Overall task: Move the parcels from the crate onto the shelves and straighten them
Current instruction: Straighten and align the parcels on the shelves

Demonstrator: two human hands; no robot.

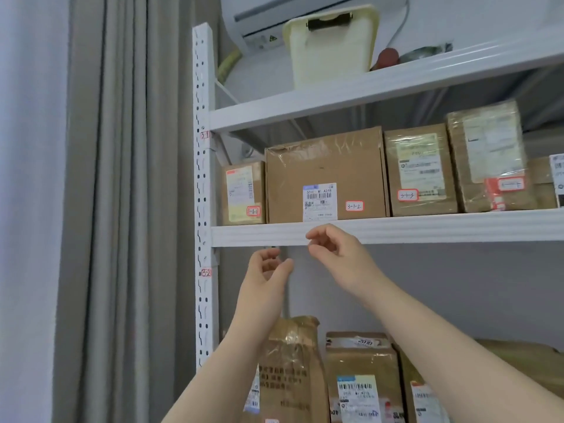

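Brown cardboard parcels already line the white metal shelf, seemingly straight; left hand and right hand hover loosely curled, empty; crate unseen.

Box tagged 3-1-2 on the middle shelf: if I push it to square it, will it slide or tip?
Probably slides rather than tips: the box is wider than tall and sits flat on the shelf. Its top edge looks dented and wrinkled, so the card is likely soft there; push low.
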